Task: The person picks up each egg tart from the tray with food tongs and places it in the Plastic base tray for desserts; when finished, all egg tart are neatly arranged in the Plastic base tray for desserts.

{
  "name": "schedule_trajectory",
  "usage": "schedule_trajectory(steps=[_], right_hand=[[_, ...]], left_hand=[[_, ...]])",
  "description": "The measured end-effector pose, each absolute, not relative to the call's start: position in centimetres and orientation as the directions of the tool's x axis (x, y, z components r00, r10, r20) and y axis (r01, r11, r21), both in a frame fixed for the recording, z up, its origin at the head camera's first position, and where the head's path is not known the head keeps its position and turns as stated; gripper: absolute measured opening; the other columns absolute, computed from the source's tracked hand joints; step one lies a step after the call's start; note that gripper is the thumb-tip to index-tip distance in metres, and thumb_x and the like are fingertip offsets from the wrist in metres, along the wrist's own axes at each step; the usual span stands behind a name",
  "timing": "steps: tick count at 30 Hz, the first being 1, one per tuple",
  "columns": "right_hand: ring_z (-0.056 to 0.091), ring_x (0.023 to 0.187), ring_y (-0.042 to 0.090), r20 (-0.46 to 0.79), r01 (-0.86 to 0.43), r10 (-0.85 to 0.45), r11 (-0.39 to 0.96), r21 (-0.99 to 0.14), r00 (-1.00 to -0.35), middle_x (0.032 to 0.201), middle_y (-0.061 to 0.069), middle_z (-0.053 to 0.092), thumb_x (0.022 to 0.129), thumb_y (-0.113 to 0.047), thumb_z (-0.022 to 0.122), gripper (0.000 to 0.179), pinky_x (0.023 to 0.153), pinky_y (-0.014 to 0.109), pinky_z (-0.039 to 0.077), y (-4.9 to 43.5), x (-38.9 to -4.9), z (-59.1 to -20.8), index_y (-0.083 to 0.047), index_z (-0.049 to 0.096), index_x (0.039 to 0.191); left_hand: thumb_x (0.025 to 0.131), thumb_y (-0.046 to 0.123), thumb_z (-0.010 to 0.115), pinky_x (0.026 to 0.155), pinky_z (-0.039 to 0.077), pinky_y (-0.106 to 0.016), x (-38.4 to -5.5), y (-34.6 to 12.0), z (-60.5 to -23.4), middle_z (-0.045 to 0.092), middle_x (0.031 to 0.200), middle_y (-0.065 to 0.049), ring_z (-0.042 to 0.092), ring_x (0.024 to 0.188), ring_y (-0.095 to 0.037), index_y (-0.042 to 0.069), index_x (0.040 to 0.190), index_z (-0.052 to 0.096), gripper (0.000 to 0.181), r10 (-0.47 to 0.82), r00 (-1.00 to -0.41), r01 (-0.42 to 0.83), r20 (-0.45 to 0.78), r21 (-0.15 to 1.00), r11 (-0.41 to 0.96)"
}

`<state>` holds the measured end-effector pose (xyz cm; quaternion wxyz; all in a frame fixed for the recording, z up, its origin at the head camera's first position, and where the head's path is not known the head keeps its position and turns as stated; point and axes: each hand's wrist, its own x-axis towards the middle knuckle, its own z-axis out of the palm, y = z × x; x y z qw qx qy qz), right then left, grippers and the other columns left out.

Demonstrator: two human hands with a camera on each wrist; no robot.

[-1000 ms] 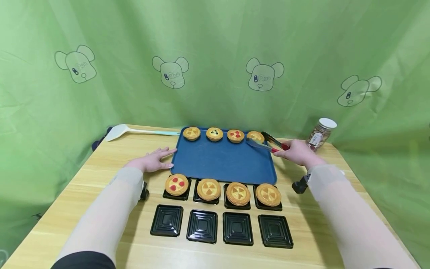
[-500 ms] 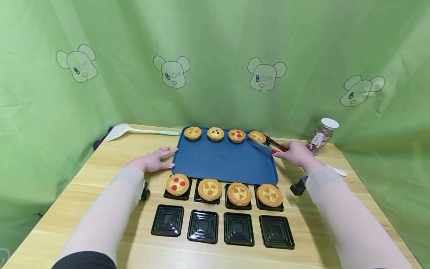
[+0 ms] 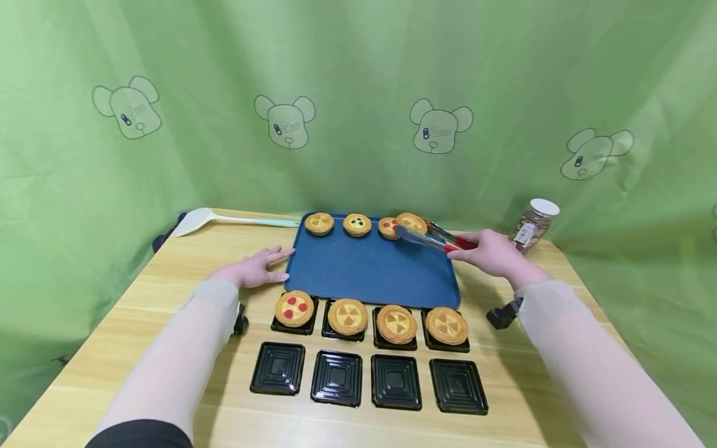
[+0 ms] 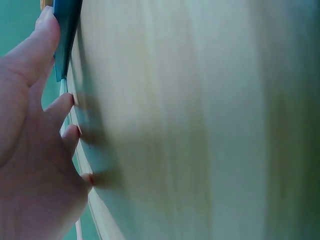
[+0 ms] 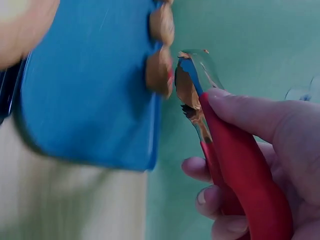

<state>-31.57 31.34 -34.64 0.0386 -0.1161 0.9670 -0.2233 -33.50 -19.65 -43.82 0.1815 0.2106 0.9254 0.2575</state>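
I have the right hand (image 3: 493, 252) gripping red-handled tongs (image 5: 237, 157), which have just raised a wedge-topped tart (image 3: 411, 221) to its left, leaving three tarts (image 3: 357, 224) on the blue tray (image 3: 364, 267).

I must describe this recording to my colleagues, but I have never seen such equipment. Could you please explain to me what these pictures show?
There is no machine: a person works with two bare hands. The wide picture comes from a camera worn on the head, looking forward and down; the other two come from cameras on the wrists, each watching its own hand.

On the table lies a blue tray, with three tarts along its far edge. In front, four more tarts sit on black bases; four bare bases lie nearer. A spatula lies at left, a jar stands at right.

The right hand holds red-handled tongs, gripping another tart above the tray. The left hand rests at the tray's left edge.
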Motion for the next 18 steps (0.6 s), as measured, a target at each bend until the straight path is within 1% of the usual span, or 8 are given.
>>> schedule_trajectory(steps=[3,6,14,18], right_hand=[[0.059,0.083,0.025,-0.029,-0.234,-0.277,0.859,-0.456,-0.96,0.114,0.02,0.067,0.091,-0.044,0.071,0.07,0.068,0.036,0.047,29.6,-30.6,-33.4,0.001,0.052,0.142],[0.058,0.08,0.023,-0.033,-0.271,-0.323,0.838,-0.473,-0.946,0.113,0.017,0.068,0.09,-0.043,0.073,0.07,0.066,0.035,0.047,27.7,-29.5,-32.5,-0.001,0.053,0.142],[0.06,0.077,0.018,-0.019,-0.411,-0.487,0.756,-0.51,-0.873,0.111,0.007,0.069,0.087,-0.037,0.077,0.065,0.065,0.034,0.051,22.3,-26.2,-30.8,-0.006,0.056,0.14],[0.06,0.074,0.014,-0.032,-0.467,-0.559,0.722,-0.511,-0.828,0.119,0.004,0.068,0.087,-0.04,0.077,0.065,0.065,0.033,0.05,20.0,-24.3,-30.6,-0.01,0.057,0.141]], left_hand=[[0.1,0.042,0.056,0.11,-0.007,-0.068,-33.5,-19.7,-43.8,0.005,0.164,-0.018,-0.003,0.147,-0.043,0.021,0.159,0.021,0.072,0.483,-0.845,0.297,-0.228,0.551,0.78],[0.1,0.042,0.056,0.11,-0.007,-0.068,-33.5,-19.7,-43.9,0.005,0.164,-0.018,-0.003,0.147,-0.043,0.021,0.159,0.021,0.072,0.481,-0.845,0.294,-0.232,0.55,0.782],[0.1,0.041,0.057,0.11,-0.008,-0.068,-33.5,-19.8,-43.9,0.005,0.164,-0.017,-0.003,0.147,-0.042,0.021,0.159,0.021,0.072,0.481,-0.847,0.291,-0.228,0.558,0.777],[0.099,0.044,0.057,0.11,-0.008,-0.068,-33.5,-19.8,-43.8,0.005,0.163,-0.019,-0.003,0.147,-0.043,0.021,0.159,0.021,0.073,0.487,-0.845,0.294,-0.221,0.568,0.768]])
